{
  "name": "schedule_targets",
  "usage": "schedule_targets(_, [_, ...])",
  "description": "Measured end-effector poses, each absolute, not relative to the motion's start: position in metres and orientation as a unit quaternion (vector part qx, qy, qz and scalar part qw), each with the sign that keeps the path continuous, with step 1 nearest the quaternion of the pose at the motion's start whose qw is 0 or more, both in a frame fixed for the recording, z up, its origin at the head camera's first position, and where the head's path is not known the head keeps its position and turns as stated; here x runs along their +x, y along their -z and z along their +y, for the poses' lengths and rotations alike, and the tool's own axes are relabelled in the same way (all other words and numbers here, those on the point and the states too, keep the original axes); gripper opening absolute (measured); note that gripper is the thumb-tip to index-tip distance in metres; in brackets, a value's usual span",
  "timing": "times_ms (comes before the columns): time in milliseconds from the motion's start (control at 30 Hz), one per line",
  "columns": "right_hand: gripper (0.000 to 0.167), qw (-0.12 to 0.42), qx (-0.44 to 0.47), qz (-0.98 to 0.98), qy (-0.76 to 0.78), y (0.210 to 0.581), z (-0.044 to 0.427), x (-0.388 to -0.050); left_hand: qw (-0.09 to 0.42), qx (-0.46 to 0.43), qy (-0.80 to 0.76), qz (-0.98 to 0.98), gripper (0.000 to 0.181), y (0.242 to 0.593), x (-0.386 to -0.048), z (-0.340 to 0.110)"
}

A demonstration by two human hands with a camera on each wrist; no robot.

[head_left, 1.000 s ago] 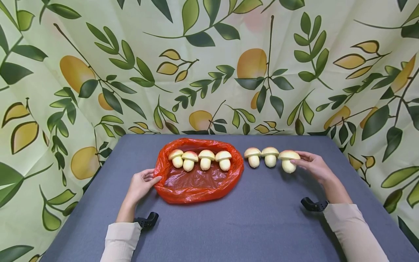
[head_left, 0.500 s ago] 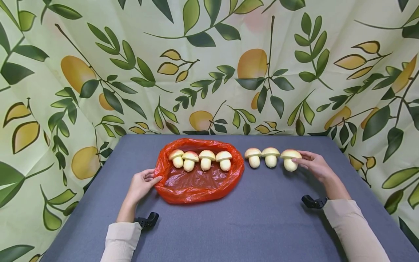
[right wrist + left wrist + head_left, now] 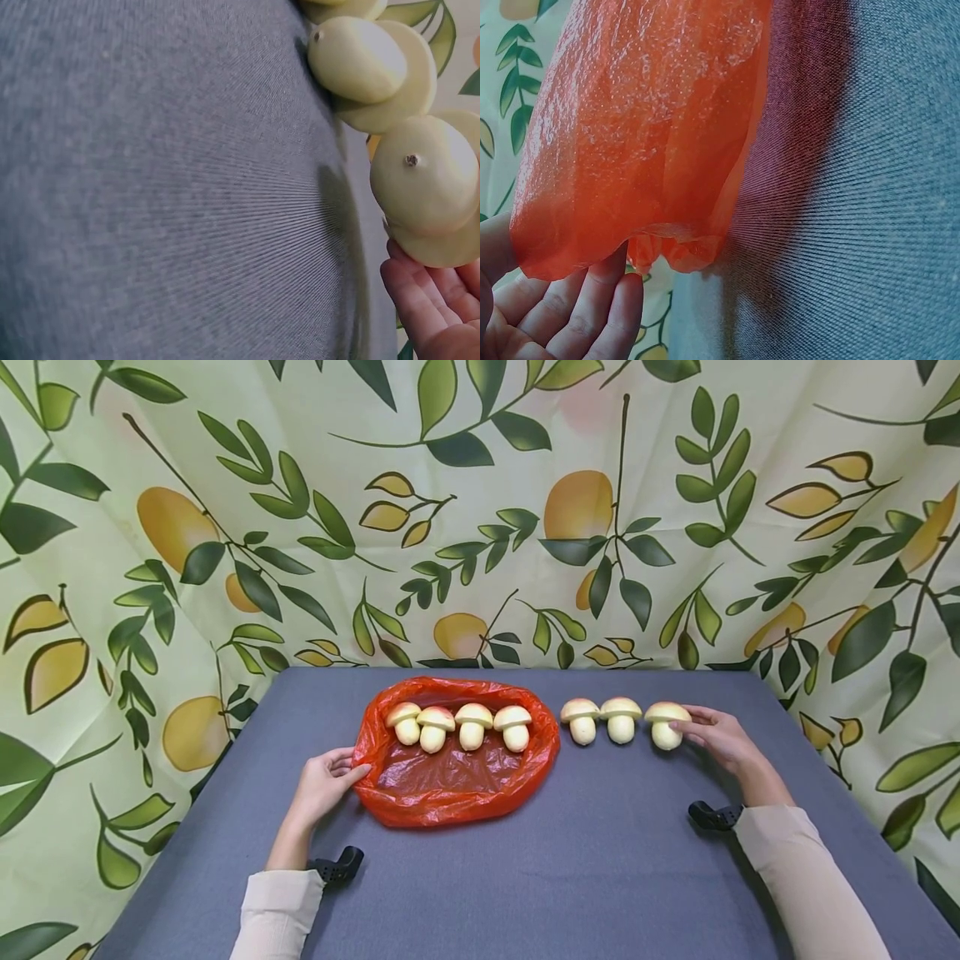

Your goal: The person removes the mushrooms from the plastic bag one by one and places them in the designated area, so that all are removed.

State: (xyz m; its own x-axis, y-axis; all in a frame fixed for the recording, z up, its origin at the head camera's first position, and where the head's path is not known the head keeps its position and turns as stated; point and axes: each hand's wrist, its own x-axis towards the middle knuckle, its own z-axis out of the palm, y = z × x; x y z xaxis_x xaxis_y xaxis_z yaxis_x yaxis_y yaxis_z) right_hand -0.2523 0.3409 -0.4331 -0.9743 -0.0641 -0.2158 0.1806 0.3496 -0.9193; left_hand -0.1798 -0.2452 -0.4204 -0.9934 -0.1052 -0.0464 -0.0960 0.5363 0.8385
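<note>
A red plastic bag [image 3: 450, 814] lies with its mouth spread wide, several mushroom figures [image 3: 474, 727] in a row inside it. My left hand [image 3: 322, 787] pinches the bag's left rim; in the left wrist view the thumb and fingers [image 3: 577, 311] grip the orange-red plastic [image 3: 645, 135]. To the right of the bag stand two mushrooms [image 3: 619, 720] side by side, caps touching. My right hand [image 3: 723, 742] holds a third mushroom [image 3: 664, 725] by its cap's right side, a small gap from its neighbour. The right wrist view shows that mushroom [image 3: 424, 176] at the fingertips.
Blue-grey cloth covers the table [image 3: 525, 893]. Behind and beside it hangs a light curtain [image 3: 480, 585] with leaves and orange fruit. Black wrist devices [image 3: 341, 866] sit at both sleeves.
My right hand and its mushroom have shifted slightly to the right and up, away from the neighbouring mushroom. My left hand and the bag have stayed in place.
</note>
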Motion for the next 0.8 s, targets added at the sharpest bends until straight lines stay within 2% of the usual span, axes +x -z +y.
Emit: schedule_targets(800, [0.079,0.105,0.051,0.837,0.535,0.442,0.341,-0.272,0.008,0.059,0.479,-0.876,0.041,0.423,-0.181,-0.246])
